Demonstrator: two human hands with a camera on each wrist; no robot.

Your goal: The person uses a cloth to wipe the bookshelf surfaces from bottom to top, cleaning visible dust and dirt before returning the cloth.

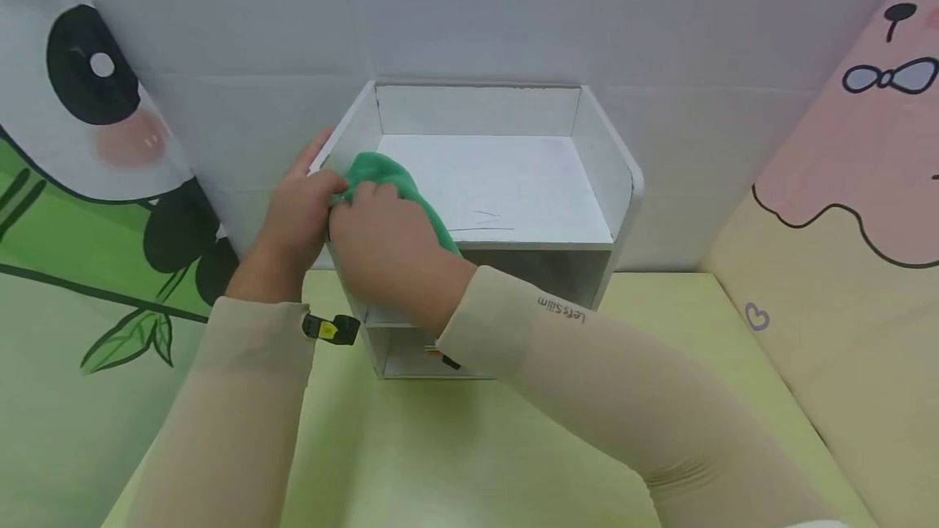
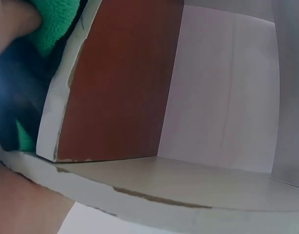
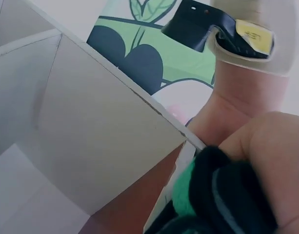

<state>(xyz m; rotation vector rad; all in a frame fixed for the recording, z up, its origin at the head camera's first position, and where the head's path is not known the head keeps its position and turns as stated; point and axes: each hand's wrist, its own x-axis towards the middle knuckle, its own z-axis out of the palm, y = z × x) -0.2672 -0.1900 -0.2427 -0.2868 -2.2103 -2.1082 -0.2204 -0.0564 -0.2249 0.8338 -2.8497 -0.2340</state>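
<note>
Pressing down on one green cloth, the right hand lies over it with fingers curled round the fabric, at the front left corner of the top tray of a single white shelf unit. The left hand sits just beside it on the unit's left wall, its thumb and fingertips touching the cloth's near edge and seeming to pinch it against that wall, though the fingers are partly hidden behind the panel. The unit shows three levels in the head view: the open top tray and two lower openings, mostly covered by the forearms. Two beige sleeves cover the arms; the right sleeve bears small dark print reading "Let's slim". One small black device with a yellow label is strapped at the left wrist; its writing is too small to read. The shelf unit stands on a pale yellow-green table, against a white wall. A panda-and-bamboo panel stands at the left, and a pink cartoon panel at the right.
</note>
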